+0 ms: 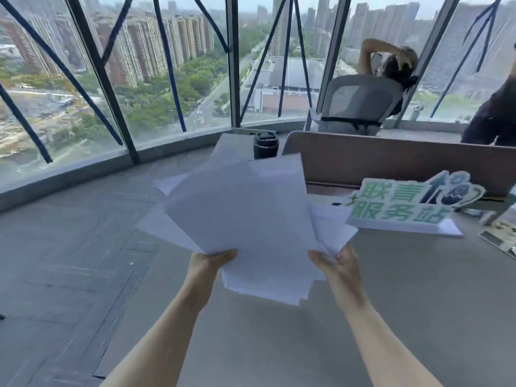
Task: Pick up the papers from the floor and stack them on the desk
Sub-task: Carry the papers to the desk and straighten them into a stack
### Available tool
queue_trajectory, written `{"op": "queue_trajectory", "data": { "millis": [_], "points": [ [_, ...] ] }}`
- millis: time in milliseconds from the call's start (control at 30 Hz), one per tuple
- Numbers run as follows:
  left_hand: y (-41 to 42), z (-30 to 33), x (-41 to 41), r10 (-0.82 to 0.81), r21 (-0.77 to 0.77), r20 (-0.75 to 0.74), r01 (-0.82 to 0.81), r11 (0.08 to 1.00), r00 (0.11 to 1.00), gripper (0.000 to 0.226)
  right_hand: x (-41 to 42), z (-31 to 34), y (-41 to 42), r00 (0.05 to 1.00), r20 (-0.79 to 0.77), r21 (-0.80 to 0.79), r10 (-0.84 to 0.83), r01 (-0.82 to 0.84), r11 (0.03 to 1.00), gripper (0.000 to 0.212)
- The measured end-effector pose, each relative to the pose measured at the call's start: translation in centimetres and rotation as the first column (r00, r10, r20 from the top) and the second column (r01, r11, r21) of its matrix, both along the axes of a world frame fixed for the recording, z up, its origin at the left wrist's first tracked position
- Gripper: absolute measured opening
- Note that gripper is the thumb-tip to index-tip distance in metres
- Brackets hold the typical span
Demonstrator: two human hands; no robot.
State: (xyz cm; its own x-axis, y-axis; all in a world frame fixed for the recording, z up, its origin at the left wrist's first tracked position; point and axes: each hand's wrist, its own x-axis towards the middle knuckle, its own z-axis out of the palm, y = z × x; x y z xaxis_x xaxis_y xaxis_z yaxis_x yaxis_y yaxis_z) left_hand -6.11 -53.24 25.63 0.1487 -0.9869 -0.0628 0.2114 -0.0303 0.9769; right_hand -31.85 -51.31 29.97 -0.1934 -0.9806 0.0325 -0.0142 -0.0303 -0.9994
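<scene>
One fanned sheaf of white papers (pixel 245 213) (sheet count unclear) held above the grey desk (pixel 391 289). Two hands grip its near edge: left hand (pixel 209 261) at 7 o'clock, right hand (pixel 339 265) at 5. One green-lettered sign (pixel 402 205) at 3, one dark cup (pixel 265 145) at 12.

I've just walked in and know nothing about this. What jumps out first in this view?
A messy fan of white papers fills the middle, gripped at its near edge by the left hand and the right hand above the grey desk. To the right stands a green-and-white sign with large characters. Behind everything, tall windows look over a city, with a person leaning back in a grey chair.
</scene>
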Motion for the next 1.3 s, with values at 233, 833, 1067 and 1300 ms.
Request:
{"op": "queue_trajectory", "data": {
  "millis": [233, 833, 1067, 1300],
  "points": [
    [-3.1, -3.2, 0.7, -0.176, 0.180, 0.008, 0.172, 0.968, 0.984, 0.040, 1.9, -4.5, -1.8, 0.996, 0.065, 0.212, -0.057, 0.042, 0.976, 0.021],
    [-10.2, 7.3, -3.1, 0.002, -0.061, 0.981, 0.303, 0.951, 0.193, 0.013, -3.1, 4.5, -8.8, 0.622, -0.779, 0.005, 0.079, -0.120, 0.993, 0.049],
    [-9.9, 7.7, -7.0, -0.020, 0.019, 1.000, 0.400, 0.916, -0.001, 0.005, -4.2, -2.2, -8.1, 0.948, -0.312, 0.205, 0.061, 0.004, 0.979, 0.036],
    [-10.7, 5.1, -0.1, 0.127, -0.128, 0.992, 0.152, 0.980, 0.014, 0.015, -7.2, -3.8, -8.5, 0.980, -0.200, 0.255, 0.003, 0.049, 0.966, 0.039]
  ]
}}
